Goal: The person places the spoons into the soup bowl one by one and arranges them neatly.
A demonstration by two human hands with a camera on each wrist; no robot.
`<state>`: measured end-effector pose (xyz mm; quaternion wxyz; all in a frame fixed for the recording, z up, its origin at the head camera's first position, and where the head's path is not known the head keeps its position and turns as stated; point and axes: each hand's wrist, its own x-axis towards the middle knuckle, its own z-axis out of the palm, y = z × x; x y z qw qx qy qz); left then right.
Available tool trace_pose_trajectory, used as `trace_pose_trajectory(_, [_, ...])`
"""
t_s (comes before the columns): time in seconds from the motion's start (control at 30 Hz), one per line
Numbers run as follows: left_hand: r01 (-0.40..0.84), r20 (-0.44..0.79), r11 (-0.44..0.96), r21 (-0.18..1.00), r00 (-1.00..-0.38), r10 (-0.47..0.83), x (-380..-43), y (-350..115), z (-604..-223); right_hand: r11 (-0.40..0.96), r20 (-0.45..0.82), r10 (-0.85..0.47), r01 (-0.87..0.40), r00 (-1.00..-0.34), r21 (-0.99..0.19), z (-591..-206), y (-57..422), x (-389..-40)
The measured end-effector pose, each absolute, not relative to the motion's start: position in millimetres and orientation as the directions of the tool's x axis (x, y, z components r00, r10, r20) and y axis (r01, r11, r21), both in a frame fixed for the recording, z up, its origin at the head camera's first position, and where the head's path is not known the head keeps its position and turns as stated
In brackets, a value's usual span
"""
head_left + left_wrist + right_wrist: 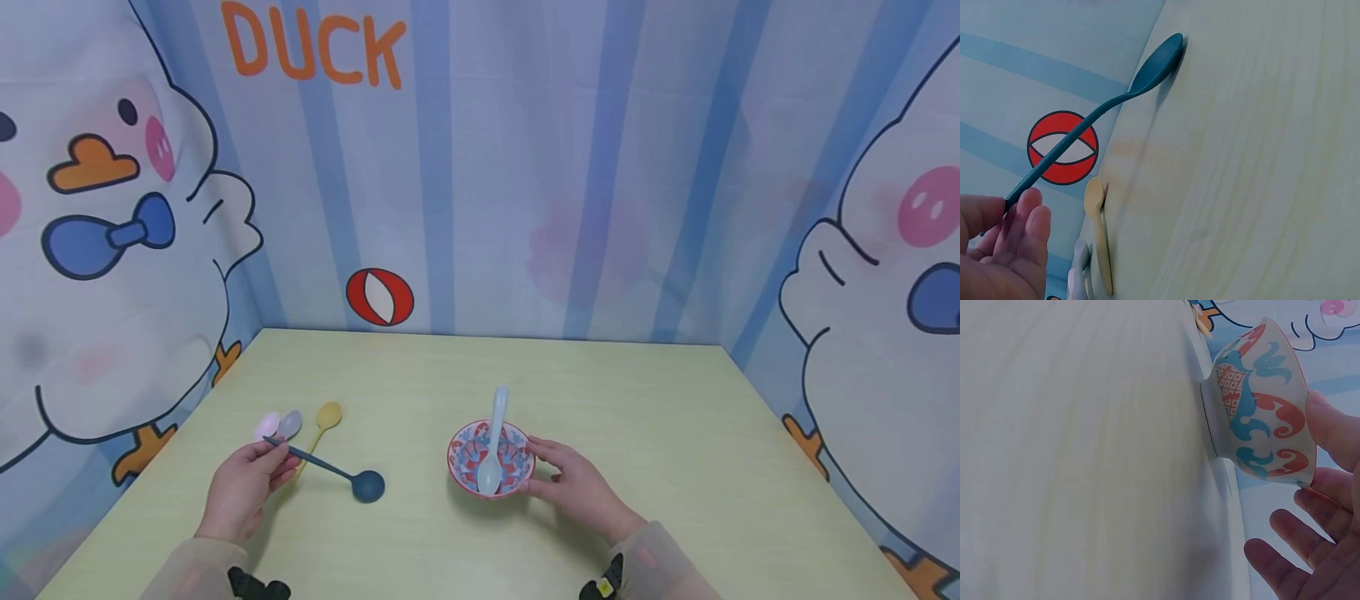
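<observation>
My left hand pinches a dark blue long-handled spoon near the end of its handle. The spoon's round head points right and lies close over the table in the left wrist view. My right hand holds a red-and-blue patterned bowl at its right rim, thumb and forefinger on the edge, the other fingers apart from it. In the right wrist view the bowl stands on its foot. A pale blue spoon leans inside it, handle sticking up past the far rim.
Left of the bowl, beyond my left hand, lie a yellow spoon, a lavender spoon and a pink spoon. The light wooden table is bordered by a duck-print curtain at the back and sides.
</observation>
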<state>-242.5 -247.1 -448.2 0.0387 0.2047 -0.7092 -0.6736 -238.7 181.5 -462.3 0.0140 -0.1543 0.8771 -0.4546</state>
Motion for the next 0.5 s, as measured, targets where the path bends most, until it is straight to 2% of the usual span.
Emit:
trace_pose_trajectory(0.3, [-0.232,-0.231,-0.038,0.972,-0.916,-0.328,-243.8,-245.8,-444.1,0.543,0.115,-0.287,-0.260,-0.951,-0.798,-461.9,181.5,-239.2])
trace_pose_trajectory(0.5, [-0.231,-0.226,-0.022,0.973,-0.921,-0.317,-245.6,-243.6,-440.3,0.548,0.124,-0.295,-0.274,-0.947,-0.790,-462.1,181.5,-238.5])
